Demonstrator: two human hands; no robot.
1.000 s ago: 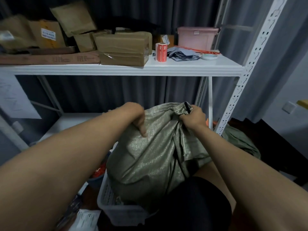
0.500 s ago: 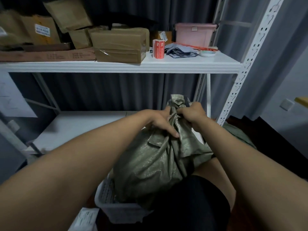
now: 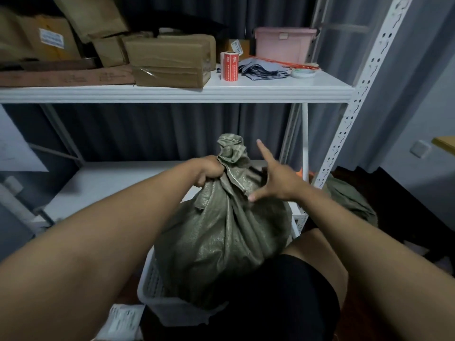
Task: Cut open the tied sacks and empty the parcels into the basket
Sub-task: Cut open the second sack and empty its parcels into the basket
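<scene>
So we've got the sack (image 3: 221,232) standing upright in the white basket (image 3: 152,289), right in front of our knee. It's an olive-green woven plastic one with a bit of a sheen, stuffed pretty full and round at the bottom, creased into long folds that run up to the bunched neck. The neck is gathered tight and the top flap of fabric pokes up above it, frayed hem showing.

Our left hand (image 3: 209,172) is wrapped around the neck, fingers curled tight on the gathered fabric. Our right hand (image 3: 278,180) is just beside the neck with fingers spread wide and straight, thumb tip touching the sack's shoulder, index pointing up, gripping nothing.

Behind the sack is the white metal rack (image 3: 359,94). Its upper shelf has taped cardboard boxes (image 3: 170,60), a red label roll (image 3: 230,66), some grey poly bags (image 3: 263,70) and a pink plastic bin (image 3: 283,45). Another green sack (image 3: 349,198) sits on the floor to the right, past the rack post.
</scene>
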